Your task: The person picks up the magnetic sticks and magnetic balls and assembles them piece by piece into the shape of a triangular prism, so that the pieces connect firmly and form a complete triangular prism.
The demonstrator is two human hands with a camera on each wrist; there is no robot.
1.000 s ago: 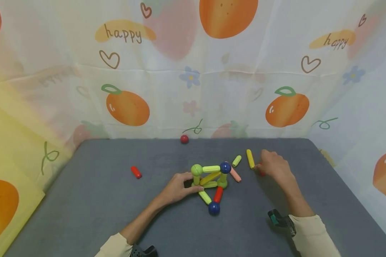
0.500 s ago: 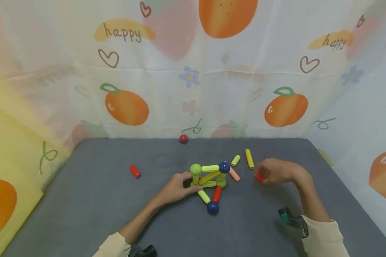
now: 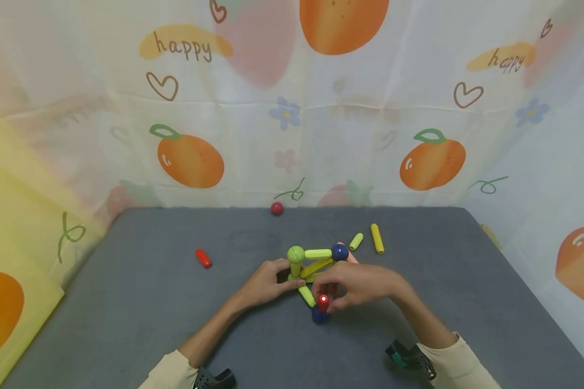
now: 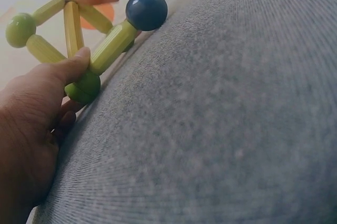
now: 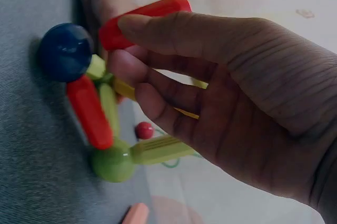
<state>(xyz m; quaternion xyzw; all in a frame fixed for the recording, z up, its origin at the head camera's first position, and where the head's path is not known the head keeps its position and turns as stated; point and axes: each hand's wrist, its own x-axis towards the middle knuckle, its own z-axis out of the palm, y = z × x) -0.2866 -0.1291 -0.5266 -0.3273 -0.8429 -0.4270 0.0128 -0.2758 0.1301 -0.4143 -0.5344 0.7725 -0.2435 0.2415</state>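
Note:
A frame of yellow-green, yellow and red magnetic rods joined by green and dark blue balls stands mid-table. My left hand (image 3: 266,284) grips its left corner, thumb against the lower green ball (image 4: 84,88). Between thumb and fingertips, my right hand (image 3: 362,282) pinches a loose red magnetic rod (image 5: 152,18). In the head view this rod is tilted up, its pale end showing, just over the front blue ball (image 3: 319,316). Another red rod (image 5: 90,112), built into the frame, runs from that ball to a green ball (image 5: 113,162); the right hand hides it in the head view.
On the grey table, a red rod (image 3: 203,258) lies at left and a red ball (image 3: 277,208) at the far edge. Behind the frame are a short yellow-green rod (image 3: 356,241), a yellow rod (image 3: 377,239) and a partly covered pink rod (image 3: 352,258). A patterned curtain (image 3: 253,129) hangs behind.
My right hand has picked up the red rod from the right of the table and carried it left to the frame's front blue ball. The left hand keeps its grip in place.

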